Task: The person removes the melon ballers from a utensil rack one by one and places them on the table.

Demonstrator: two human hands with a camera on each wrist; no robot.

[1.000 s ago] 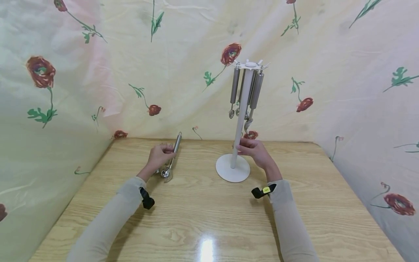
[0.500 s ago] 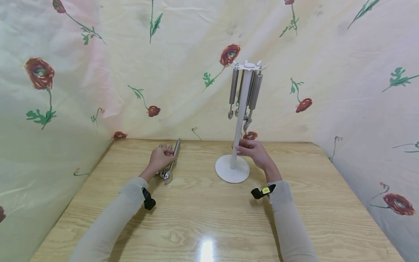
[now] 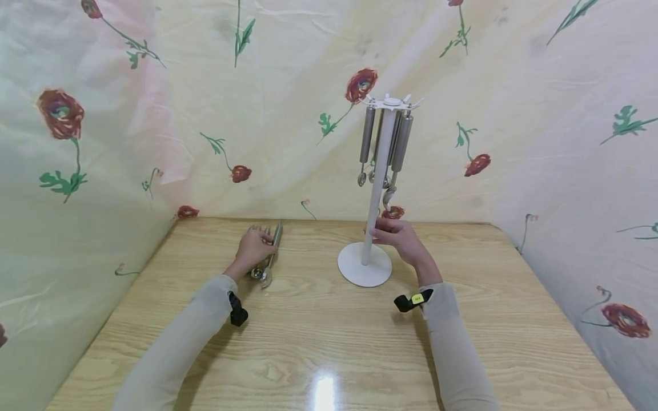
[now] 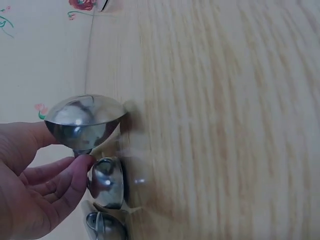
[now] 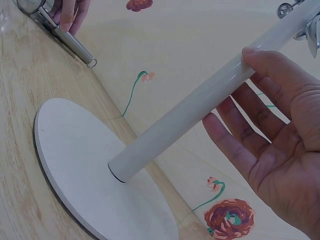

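My left hand [image 3: 252, 248] pinches a steel utensil with a round, bowl-shaped head [image 4: 82, 117] and a grey tube handle [image 3: 276, 235], low over the table at the back left. Beside it, partly hidden by the hand, lie other shiny utensils; a second rounded head [image 4: 107, 184] and a third one [image 4: 106, 229] show in the left wrist view. My right hand [image 3: 405, 242] holds the white utensil stand [image 3: 378, 182] by its pole, thumb on one side and fingers behind. The stand's round base [image 5: 75, 160] is on the table. Several utensils with grey handles [image 3: 402, 142] hang from its hooked top.
A pale wood-grain table [image 3: 319, 325] extends toward me, with a bright light reflection at the front. Behind and at both sides rises a flower-patterned cloth [image 3: 288, 114], close behind the stand and the utensils.
My left hand has lowered the utensil, its handle end dropping toward the table's back edge, and the left forearm has shifted slightly right. The right hand and the stand stay put.
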